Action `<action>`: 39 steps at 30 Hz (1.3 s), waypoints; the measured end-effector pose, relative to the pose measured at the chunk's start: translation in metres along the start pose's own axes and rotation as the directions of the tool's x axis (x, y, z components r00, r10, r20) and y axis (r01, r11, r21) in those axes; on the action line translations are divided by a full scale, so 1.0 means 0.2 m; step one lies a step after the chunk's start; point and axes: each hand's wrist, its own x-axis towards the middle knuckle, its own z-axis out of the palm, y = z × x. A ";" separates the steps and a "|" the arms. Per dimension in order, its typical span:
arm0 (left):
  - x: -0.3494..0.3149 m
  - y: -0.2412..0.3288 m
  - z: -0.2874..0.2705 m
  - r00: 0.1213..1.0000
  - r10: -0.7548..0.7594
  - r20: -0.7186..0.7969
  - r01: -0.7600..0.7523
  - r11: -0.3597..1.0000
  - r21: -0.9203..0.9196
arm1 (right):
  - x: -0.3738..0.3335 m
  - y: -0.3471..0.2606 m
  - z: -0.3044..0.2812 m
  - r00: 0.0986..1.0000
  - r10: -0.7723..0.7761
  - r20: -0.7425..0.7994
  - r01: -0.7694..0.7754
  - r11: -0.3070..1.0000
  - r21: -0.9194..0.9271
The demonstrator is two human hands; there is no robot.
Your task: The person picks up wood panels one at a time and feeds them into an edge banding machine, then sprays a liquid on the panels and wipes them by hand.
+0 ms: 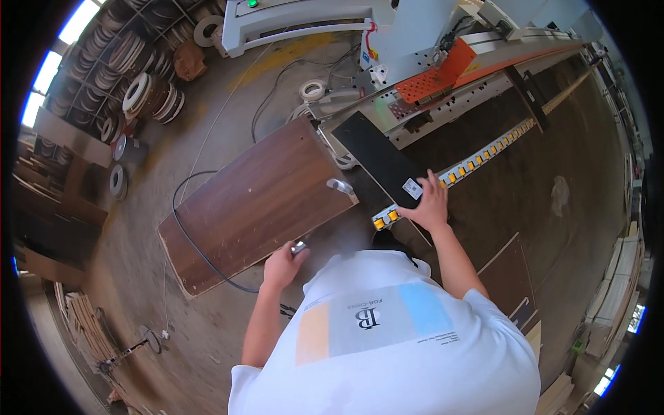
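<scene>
1 black rectangular panel (373, 153) lies across the yellow-wheeled metal roller rail (486, 153); the right hand (432, 207), spread at its near end, should steady it flat. The left hand (279, 267) grips a small silvery metal tool (298, 247).

Right fingers (434, 185) on black panel (374, 151)

Keeping the panel (373, 153) on the roller rail (490, 152), right of the table (249, 200). Facing the machine (453, 72) beyond, with stacked rolls (128, 55) far left.

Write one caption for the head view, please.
Right hand on a black board, left hand holding a small metallic object.
</scene>
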 end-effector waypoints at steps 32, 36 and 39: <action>0.24 0.91 0.29 0.994 0.022 0.107 -0.032 0.995 0.094 | 0.86 0.67 -0.08 0.985 0.171 0.009 -0.170 0.985 -0.040; 0.25 1.04 0.27 0.989 -0.014 0.149 0.003 0.997 0.079 | 0.94 0.83 -0.13 0.984 0.179 0.015 -0.177 0.981 -0.074; 0.26 1.09 0.29 0.984 -0.076 0.159 0.066 0.995 0.069 | 1.01 0.94 -0.18 0.982 0.187 0.029 -0.184 0.980 -0.075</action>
